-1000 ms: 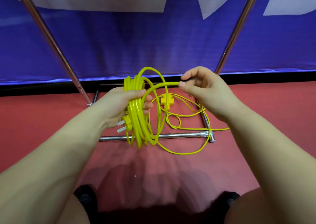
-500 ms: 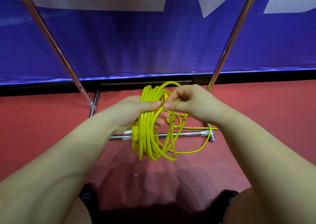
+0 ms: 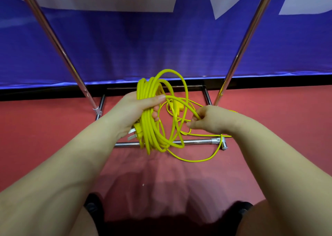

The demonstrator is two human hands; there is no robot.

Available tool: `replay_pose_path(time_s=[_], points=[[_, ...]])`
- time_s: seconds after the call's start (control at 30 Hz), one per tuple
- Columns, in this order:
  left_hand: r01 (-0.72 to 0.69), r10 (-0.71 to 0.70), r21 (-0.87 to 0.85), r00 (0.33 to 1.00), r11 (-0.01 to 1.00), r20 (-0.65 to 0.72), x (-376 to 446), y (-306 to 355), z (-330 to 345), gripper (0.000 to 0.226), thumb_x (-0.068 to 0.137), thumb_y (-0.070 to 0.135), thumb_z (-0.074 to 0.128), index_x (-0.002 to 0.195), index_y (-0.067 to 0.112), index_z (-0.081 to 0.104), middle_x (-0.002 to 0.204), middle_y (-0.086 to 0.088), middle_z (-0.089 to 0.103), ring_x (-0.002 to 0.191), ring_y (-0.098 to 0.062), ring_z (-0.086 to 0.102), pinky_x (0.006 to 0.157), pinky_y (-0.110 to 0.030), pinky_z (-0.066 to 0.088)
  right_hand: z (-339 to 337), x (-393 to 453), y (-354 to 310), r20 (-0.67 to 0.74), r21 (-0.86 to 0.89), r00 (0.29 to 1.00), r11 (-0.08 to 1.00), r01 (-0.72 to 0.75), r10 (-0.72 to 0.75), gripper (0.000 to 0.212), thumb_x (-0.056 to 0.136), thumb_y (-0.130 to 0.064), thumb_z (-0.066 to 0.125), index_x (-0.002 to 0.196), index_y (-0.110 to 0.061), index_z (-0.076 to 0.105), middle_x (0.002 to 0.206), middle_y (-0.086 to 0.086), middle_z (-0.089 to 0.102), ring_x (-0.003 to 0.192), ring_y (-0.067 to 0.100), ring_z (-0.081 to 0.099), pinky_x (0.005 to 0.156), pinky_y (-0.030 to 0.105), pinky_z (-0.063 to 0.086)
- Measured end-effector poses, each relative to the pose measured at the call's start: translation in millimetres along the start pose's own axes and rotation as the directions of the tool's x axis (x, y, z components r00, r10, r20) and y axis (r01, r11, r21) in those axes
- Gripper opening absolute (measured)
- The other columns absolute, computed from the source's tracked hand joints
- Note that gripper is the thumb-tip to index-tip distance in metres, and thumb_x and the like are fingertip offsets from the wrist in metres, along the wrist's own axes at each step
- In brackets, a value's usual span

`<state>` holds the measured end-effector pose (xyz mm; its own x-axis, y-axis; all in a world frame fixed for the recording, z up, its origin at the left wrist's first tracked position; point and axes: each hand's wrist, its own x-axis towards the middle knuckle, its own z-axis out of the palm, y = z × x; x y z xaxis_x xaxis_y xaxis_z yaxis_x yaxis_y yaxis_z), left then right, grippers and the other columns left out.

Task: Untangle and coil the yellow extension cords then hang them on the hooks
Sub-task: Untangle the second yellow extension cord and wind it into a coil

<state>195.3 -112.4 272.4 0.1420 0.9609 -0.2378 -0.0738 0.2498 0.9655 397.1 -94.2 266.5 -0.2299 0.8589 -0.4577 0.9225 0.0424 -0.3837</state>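
we see the yellow extension cord [image 3: 152,127] at the centre of the view, most of it gathered into a coil of several loops that hangs upright above the floor. our left hand [image 3: 138,109] grips the coil across its upper part, thumb laid over the strands and fingers curled round behind them. the cord's plug [image 3: 136,131], with its two flat metal prongs pointing toward 8 o'clock, sits at the coil's 7 o'clock side, just below the heel of that hand. from the thumb one strand runs toward 4 o'clock to our right hand [image 3: 206,120], which pinches it between curled fingers, held apart from the coil at its 3 o'clock. the uncoiled remainder lies loose on the red floor [image 3: 53,127], looping out toward 5 o'clock across the chrome base bar [image 3: 197,142] of a metal rack. a yellow socket block [image 3: 177,106] lies on the floor behind the coil, at about 1 o'clock from it, inside the rack's base frame. two chrome uprights [image 3: 59,45] of the rack rise toward 11 and 1 o'clock. behind them, at 12 o'clock, hangs a blue banner [image 3: 161,46] with white shapes along its top. our forearms fill the lower corners, and dark shoes [image 3: 93,207] show at 6 o'clock.
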Motion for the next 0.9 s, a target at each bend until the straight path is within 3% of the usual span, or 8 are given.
replay_pose_path(time_s=[0.1,0.27,0.37,0.47,0.57,0.67,0.8,0.9], points=[[-0.034,0.028,-0.053,0.994,0.998,-0.105,3.3,-0.1,-4.0,0.02,0.084,0.019,0.064,0.068,0.012,0.054,0.049,0.004,0.052,0.044,-0.011,0.051,0.05,-0.024,0.05,4.9,4.6,1.2,0.013,-0.025,1.0,1.0,-0.005,0.005,0.033,0.09,-0.034,0.057,0.104,-0.005,0.065,0.11,0.015,0.065,0.103,0.03,0.058,0.09,0.035,0.046],[-0.072,0.051,-0.097,0.976,0.993,-0.21,5.6,-0.9,-8.3,0.016,0.085,0.021,0.065,0.077,0.011,0.055,0.053,0.003,0.053,0.047,-0.013,0.052,0.053,-0.026,0.05,10.3,7.2,-3.7,0.001,-0.136,1.0,0.99,0.026,-0.026,0.03,0.093,-0.028,0.052,0.102,-0.003,0.065,0.107,0.015,0.067,0.1,0.032,0.061,0.088,0.038,0.048],[-0.087,0.054,-0.126,0.968,0.988,-0.245,6.5,1.3,-12.8,0.013,0.085,0.022,0.064,0.082,0.011,0.058,0.054,0.003,0.054,0.045,-0.011,0.053,0.057,-0.029,0.05,7.6,6.6,-7.0,-0.004,0.149,0.994,0.983,0.107,-0.108,0.024,0.093,-0.022,0.054,0.095,-0.001,0.063,0.087,0.008,0.072,0.083,0.029,0.068,0.081,0.038,0.053],[-0.073,0.043,-0.12,0.97,0.99,-0.241,6.0,3.2,-15.1,0.017,0.085,0.025,0.064,0.074,0.013,0.058,0.054,0.003,0.056,0.046,-0.011,0.055,0.058,-0.029,0.051,-1.7,3.4,-13.0,-0.066,0.563,0.989,0.814,0.143,-0.129,0.02,0.095,-0.019,0.052,0.1,-0.001,0.059,0.074,0.006,0.07,0.058,0.02,0.067,0.063,0.033,0.054],[-0.049,0.045,-0.019,0.983,0.999,-0.178,2.7,1.7,-12.5,0.014,0.083,0.024,0.065,0.076,0.015,0.058,0.062,-0.001,0.055,0.047,-0.008,0.058,0.048,-0.022,0.051,-8.3,-1.2,-18.4,-0.079,0.793,0.99,0.594,0.134,-0.118,0.018,0.094,-0.022,0.052,0.098,-0.005,0.059,0.07,0.0,0.072,0.052,0.011,0.066,0.052,0.021,0.053],[-0.068,0.074,0.094,0.995,0.993,-0.067,0.3,-1.3,-6.4,0.021,0.076,0.031,0.068,0.077,0.016,0.053,0.065,-0.003,0.054,0.05,-0.007,0.056,0.044,-0.019,0.047,-12.1,-3.9,-24.1,-0.099,0.921,0.992,0.37,0.121,-0.078,0.014,0.094,-0.026,0.052,0.087,-0.016,0.058,0.071,-0.005,0.073,0.058,0.009,0.069,0.05,0.017,0.053],[-0.139,0.121,0.265,0.989,0.954,0.082,0.3,-5.1,-1.0,0.043,0.063,0.043,0.078,0.085,0.018,0.05,0.073,-0.002,0.05,0.065,-0.01,0.052,0.061,-0.023,0.047,-17.5,-6.1,-33.5,-0.134,0.986,0.99,0.103,0.13,0.034,0.015,0.093,-0.029,0.053,0.084,-0.019,0.058,0.065,-0.009,0.072,0.054,0.003,0.066,0.05,0.014,0.052],[-0.165,0.12,0.258,0.976,0.952,0.18,-4.5,-4.0,6.1,0.03,0.072,0.029,0.075,0.077,0.016,0.048,0.059,0.011,0.052,0.056,-0.002,0.049,0.055,-0.014,0.043,-15.6,-3.7,-34.6,-0.172,0.983,0.982,0.072,0.166,0.077,0.016,0.092,-0.031,0.055,0.083,-0.019,0.061,0.065,-0.01,0.071,0.053,0.001,0.065,0.05,0.013,0.051]])
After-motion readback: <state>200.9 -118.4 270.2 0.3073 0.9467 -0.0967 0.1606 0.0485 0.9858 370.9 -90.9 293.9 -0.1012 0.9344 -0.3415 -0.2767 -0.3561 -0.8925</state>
